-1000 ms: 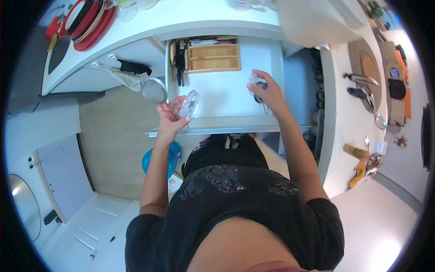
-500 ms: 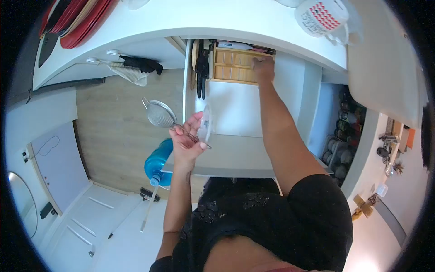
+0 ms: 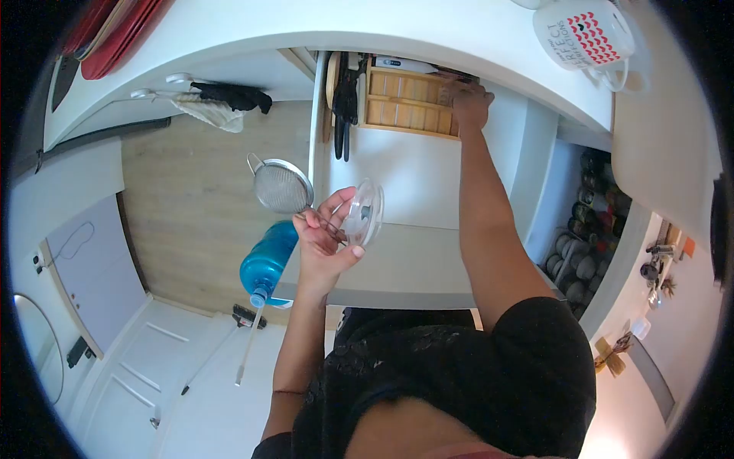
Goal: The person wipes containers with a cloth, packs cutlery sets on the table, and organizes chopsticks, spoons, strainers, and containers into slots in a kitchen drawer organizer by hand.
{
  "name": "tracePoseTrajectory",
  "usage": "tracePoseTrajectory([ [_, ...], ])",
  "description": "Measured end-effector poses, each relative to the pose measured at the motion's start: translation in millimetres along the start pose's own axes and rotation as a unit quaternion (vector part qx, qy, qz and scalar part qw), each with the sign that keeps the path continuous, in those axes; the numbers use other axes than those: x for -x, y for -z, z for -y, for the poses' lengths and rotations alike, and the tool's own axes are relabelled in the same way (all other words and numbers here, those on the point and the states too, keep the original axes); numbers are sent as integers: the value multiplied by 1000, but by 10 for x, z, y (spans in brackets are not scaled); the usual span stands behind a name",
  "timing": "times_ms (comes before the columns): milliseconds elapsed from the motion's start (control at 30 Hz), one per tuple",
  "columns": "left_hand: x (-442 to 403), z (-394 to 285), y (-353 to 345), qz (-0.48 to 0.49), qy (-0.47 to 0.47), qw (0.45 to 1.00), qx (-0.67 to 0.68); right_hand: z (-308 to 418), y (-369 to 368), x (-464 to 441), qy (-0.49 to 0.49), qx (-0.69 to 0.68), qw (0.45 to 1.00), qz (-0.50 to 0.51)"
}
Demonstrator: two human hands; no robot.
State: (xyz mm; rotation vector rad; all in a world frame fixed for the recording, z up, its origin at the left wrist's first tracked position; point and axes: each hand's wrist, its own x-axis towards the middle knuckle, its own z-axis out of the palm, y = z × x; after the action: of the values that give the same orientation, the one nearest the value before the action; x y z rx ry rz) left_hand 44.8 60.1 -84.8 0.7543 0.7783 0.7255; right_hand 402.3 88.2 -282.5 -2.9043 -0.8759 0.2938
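My left hand [image 3: 325, 241] is closed round the handle of a metal strainer [image 3: 282, 186] and a clear round plastic lid [image 3: 365, 214], over the front of an open white drawer [image 3: 397, 172]. Inside the drawer, my right hand [image 3: 470, 105] is at the right end of a wooden divided tray [image 3: 405, 99]. Its fingers are partly hidden, and what they hold, if anything, cannot be made out. Black-handled tools [image 3: 345, 107] lie to the left of the tray.
A white mug [image 3: 569, 38] stands on the counter above the drawer. Red plates [image 3: 126, 38] are at the top left. Cloths [image 3: 222, 107] hang from knobs. A blue bottle [image 3: 267, 260] is below the strainer, and jars [image 3: 585, 245] fill the space at right.
My right hand has gone from the drawer's right side to the wooden tray, and the small object it held no longer shows. The view has shifted, with the strainer and lid still in my left hand.
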Motion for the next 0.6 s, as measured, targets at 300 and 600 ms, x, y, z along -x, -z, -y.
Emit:
tracePoseTrajectory([
  [300,-32,14,-14,-6,11,1000,-10,82,-209,-21,-57,-673,731,97],
  [600,-46,27,22,10,17,1000,-23,561,-248,197,-235,-600,764,-35],
])
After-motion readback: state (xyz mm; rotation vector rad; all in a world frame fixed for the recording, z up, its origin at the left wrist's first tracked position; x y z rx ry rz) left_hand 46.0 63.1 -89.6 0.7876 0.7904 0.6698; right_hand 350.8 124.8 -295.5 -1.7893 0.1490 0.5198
